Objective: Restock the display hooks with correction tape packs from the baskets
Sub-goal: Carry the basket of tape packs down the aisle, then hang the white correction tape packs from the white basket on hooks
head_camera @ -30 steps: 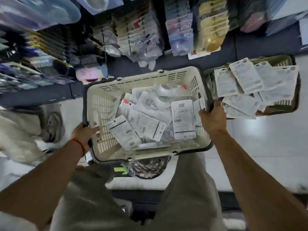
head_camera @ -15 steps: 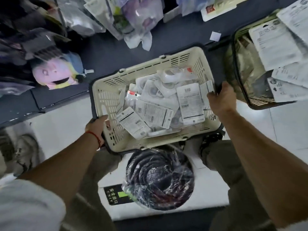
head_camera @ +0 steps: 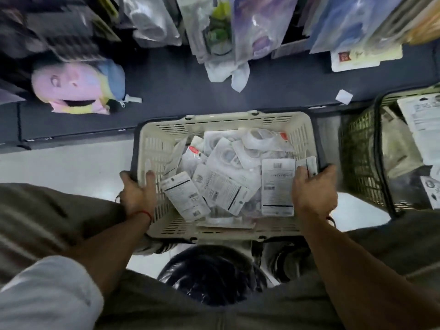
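Lowered nearer the floor: cream basket (head_camera: 223,122), gripped at either side by left hand (head_camera: 138,196) and right hand (head_camera: 314,194). Contents: correction tape packs (head_camera: 277,186), print unreadable; barcodes visible.

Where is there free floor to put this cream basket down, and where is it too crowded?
Bare pale floor lies left of the cream basket, below the dark shelf base. A smaller patch shows between it and the green basket. Under it sits a dark wrapped bundle. Left hand and right hand grip its sides.
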`<action>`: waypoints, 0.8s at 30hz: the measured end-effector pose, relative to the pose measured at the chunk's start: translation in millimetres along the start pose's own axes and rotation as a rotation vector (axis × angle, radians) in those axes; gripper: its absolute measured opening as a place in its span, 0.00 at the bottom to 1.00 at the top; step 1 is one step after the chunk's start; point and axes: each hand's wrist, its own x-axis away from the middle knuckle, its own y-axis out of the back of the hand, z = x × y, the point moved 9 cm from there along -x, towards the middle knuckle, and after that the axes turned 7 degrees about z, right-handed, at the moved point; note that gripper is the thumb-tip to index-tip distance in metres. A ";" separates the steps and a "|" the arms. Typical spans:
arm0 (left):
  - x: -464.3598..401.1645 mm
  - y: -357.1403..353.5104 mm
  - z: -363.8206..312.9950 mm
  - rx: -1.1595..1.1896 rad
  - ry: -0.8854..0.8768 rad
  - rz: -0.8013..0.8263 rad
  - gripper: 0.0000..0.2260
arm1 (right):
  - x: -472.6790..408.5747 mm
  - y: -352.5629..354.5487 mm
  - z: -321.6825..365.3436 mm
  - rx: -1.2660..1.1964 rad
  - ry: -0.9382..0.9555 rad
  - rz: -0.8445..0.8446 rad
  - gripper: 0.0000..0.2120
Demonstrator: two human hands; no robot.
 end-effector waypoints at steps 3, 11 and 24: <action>-0.4 -1.0 1.4 -0.018 -0.055 -0.065 0.20 | 0.0 1.2 2.7 0.055 0.010 -0.117 0.21; 3.0 2.1 -3.4 0.037 -0.193 -0.098 0.23 | 11.7 6.9 8.3 0.072 0.206 -0.208 0.28; 13.3 0.4 -16.7 0.019 -0.288 -0.113 0.25 | 44.0 19.3 -5.4 -0.123 0.409 -0.181 0.07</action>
